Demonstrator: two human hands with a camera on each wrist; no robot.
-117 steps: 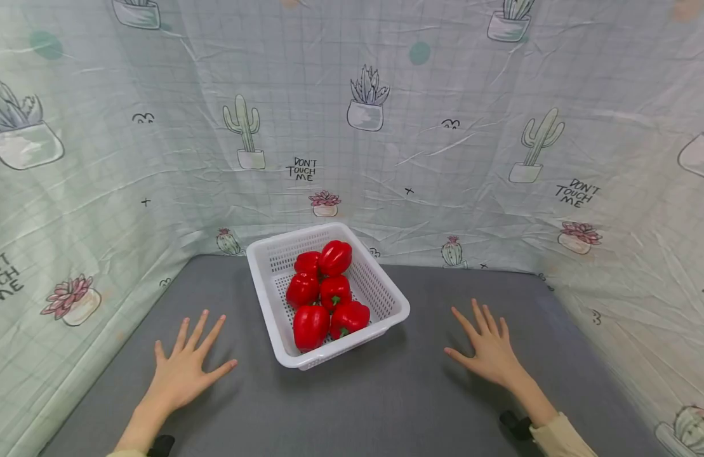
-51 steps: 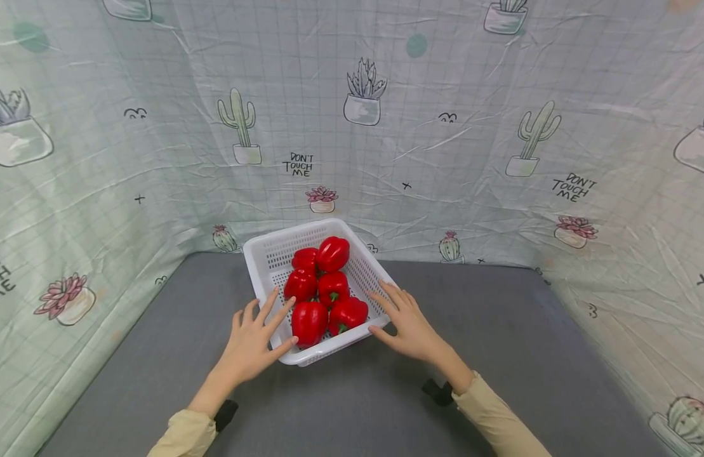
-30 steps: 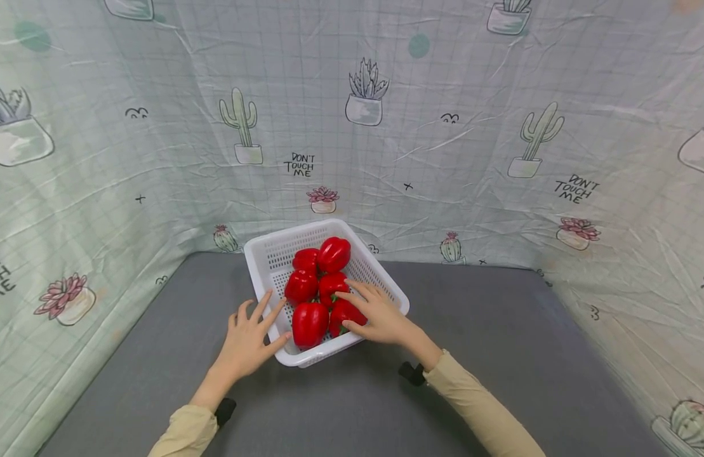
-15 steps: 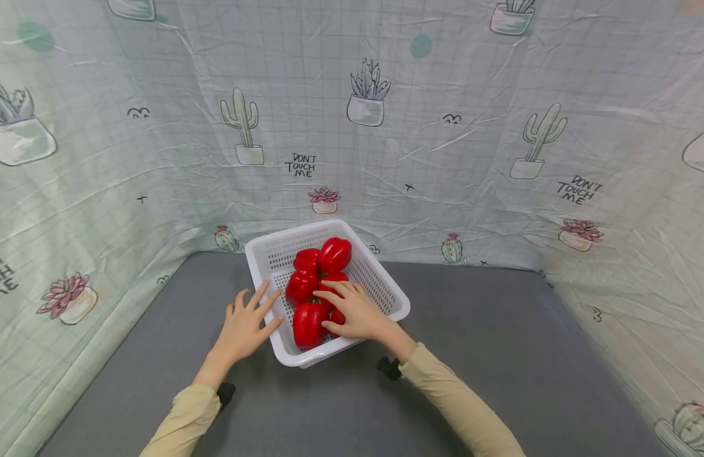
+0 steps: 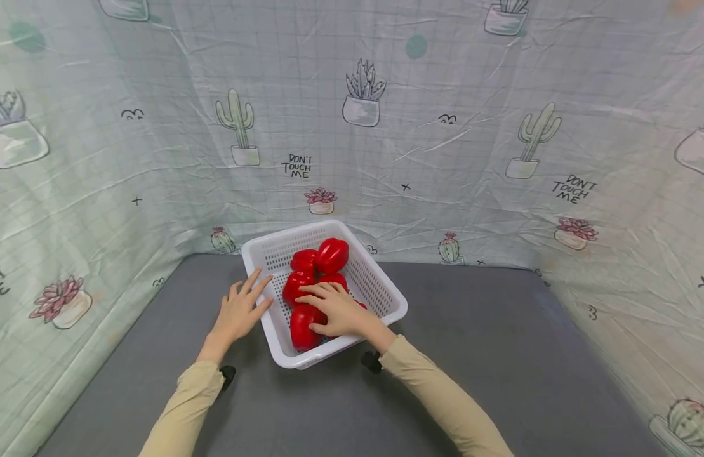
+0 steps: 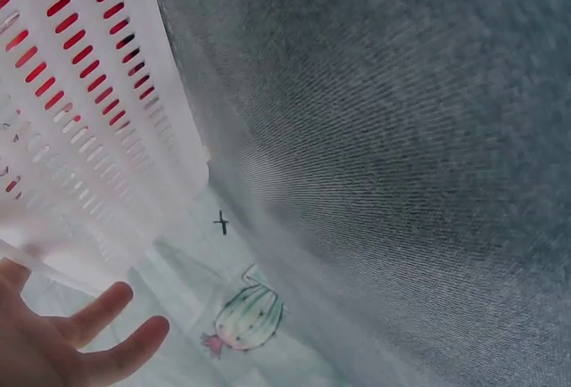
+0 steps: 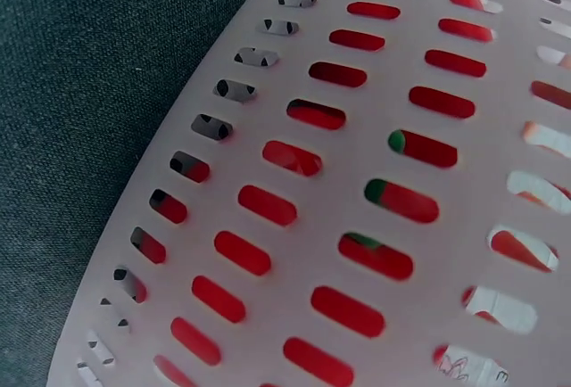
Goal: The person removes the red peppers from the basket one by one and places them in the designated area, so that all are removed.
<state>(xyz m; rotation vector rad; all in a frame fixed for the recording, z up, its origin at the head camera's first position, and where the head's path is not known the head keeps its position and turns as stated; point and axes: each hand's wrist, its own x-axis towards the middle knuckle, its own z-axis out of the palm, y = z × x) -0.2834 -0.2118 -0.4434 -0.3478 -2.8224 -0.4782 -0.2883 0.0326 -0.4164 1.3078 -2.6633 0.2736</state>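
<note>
In the head view, reaches forward with both arms in long beige cloth sleeves (image 5: 443, 393), slanting inward across a smooth grey tabletop (image 5: 471, 324). Holds the left hand (image 5: 236, 312) palm down at the left rim of a square white perforated plastic basket (image 5: 323, 352), with fingers spread and released. Stretches the right hand (image 5: 341, 311) over the front rim, palm down, with fingers loosely bent and thumb apart above a glossy red bell pepper (image 5: 304, 331) at the basket's front left; cannot tell whether touching. Partly covers other red bell peppers (image 5: 332, 256) inside the basket with that hand. In the left wrist view, shows parted fingers beside the basket's slotted wall, near a printed cactus (image 6: 248, 320) on pale cloth (image 6: 192, 271). In the right wrist view, shows slotted wall with red pepper skin and a bit of green through the slots.
</note>
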